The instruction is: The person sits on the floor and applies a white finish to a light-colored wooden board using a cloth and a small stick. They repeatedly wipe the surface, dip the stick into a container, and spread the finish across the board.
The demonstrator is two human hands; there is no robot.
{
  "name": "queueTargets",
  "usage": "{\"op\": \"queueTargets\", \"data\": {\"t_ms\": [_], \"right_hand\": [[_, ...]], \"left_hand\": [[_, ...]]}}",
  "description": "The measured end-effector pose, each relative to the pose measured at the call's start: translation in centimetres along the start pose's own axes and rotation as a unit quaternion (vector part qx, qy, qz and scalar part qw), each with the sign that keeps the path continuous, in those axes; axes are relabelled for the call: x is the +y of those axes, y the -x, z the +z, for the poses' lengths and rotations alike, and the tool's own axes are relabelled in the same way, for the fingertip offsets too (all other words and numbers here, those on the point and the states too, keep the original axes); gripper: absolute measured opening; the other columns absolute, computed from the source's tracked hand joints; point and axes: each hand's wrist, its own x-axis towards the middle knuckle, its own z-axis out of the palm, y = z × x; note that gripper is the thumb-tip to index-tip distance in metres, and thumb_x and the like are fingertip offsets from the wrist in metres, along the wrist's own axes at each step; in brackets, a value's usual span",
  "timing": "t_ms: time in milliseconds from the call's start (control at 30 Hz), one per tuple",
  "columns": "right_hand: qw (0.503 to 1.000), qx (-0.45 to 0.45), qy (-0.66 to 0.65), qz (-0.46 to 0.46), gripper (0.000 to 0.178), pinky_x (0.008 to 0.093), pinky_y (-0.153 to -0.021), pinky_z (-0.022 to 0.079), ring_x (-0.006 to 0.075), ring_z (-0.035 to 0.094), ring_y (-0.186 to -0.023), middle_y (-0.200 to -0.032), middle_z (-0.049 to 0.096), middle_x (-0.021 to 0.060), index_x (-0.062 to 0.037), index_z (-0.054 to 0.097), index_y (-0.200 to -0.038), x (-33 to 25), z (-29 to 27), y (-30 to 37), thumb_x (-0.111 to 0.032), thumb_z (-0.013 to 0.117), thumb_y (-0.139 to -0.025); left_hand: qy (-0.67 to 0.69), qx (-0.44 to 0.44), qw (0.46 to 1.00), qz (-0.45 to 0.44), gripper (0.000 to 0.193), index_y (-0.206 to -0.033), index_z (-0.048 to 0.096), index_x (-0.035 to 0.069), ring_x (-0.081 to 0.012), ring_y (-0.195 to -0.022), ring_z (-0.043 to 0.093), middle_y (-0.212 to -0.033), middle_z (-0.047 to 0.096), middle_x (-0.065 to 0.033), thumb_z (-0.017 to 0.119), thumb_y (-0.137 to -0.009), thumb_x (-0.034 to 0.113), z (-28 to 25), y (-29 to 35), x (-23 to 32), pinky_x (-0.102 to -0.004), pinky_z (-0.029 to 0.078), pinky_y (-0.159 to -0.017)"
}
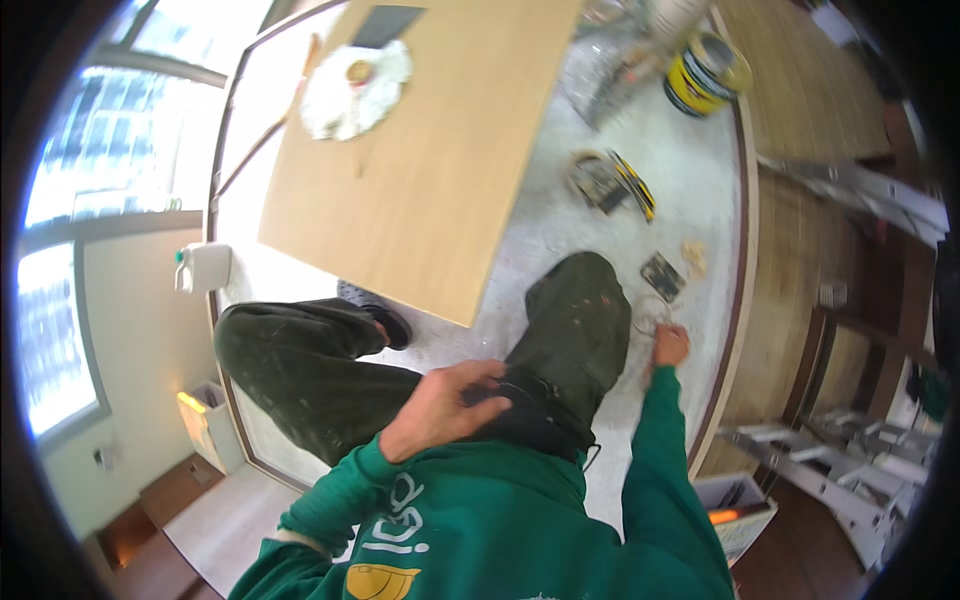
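My left hand (448,405) hovers over my lap with its fingers apart, holding nothing. Down to the right of my right knee, my right hand (671,346) reaches low with curled fingers, beside a thin pale loop (648,318); whatever is in them is too small to make out. Just beyond that hand lie a dark, smudged flat square (662,277) and a beige scrap (694,257). In front of me a light wooden board (430,190) carries a white crumpled sheet (335,105) with a small round item (359,71) on it, plus a grey rectangle (388,26).
A yellow-and-black tool (636,186) lies near a dark item (598,186). Farther off stand a yellow-and-black can (702,78) and clear plastic bags (598,75). Left, a white jug (205,267); right, a metal ladder (830,480) and a tool bin (735,512).
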Motion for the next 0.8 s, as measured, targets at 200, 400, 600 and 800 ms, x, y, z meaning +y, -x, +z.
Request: {"op": "queueTargets", "data": {"t_ms": [200, 400, 600, 800], "right_hand": [[0.947, -0.208, -0.239, -0.061, 0.018, 0.0305, -0.075, 0.050, 0.0145, 0.062, -0.080, -0.082, 0.066, 0.0077, -0.0024, 0.063, -0.092, -15.2, -16.6, 6.9, -0.011, 0.076, -0.083], [0.885, -0.307, -0.261, -0.235, 0.014, 0.0251, -0.076, 0.048, 0.0081, 0.059, -0.082, -0.085, 0.065, 0.0011, -0.0017, 0.063, -0.095, -29.0, -20.0, 19.7, -0.003, 0.072, -0.084], [0.817, -0.398, -0.234, -0.345, 0.015, 0.0247, -0.076, 0.048, 0.0084, 0.060, -0.085, -0.090, 0.067, 0.0005, -0.0008, 0.068, -0.098, -35.8, -16.4, 26.9, -0.005, 0.073, -0.085], [0.603, -0.692, -0.336, -0.211, 0.058, 0.0314, -0.084, 0.054, 0.0160, 0.062, -0.103, -0.129, 0.060, 0.0142, -0.0005, 0.056, -0.133, -40.9, -16.7, 34.1, -0.023, 0.079, -0.086]], "left_hand": [[0.096, -0.020, 0.993, 0.063, 0.046, -0.124, 0.064, 0.000, -0.0219, -0.098, 0.070, -0.112, 0.071, -0.0122, 0.080, -0.085, 0.019, 1.6, -1.0, 3.1, -0.0325, 0.055, -0.088], [0.249, -0.020, 0.966, 0.069, 0.028, -0.105, 0.071, -0.004, -0.0186, -0.093, 0.067, -0.105, 0.071, -0.0087, 0.077, -0.089, 0.018, -2.5, 2.1, 3.4, -0.0282, 0.051, -0.088], [0.528, -0.030, 0.839, 0.126, 0.019, -0.103, 0.071, -0.006, -0.0137, -0.093, 0.067, -0.095, 0.073, -0.0110, 0.069, -0.091, 0.008, -7.6, 9.7, 1.0, -0.0270, 0.052, -0.082], [0.710, 0.049, 0.651, 0.265, 0.045, -0.119, 0.063, -0.012, -0.0347, -0.110, 0.065, -0.123, 0.065, -0.0272, 0.063, -0.085, 0.018, -12.1, 16.7, -2.2, -0.0395, 0.051, -0.098]]}}
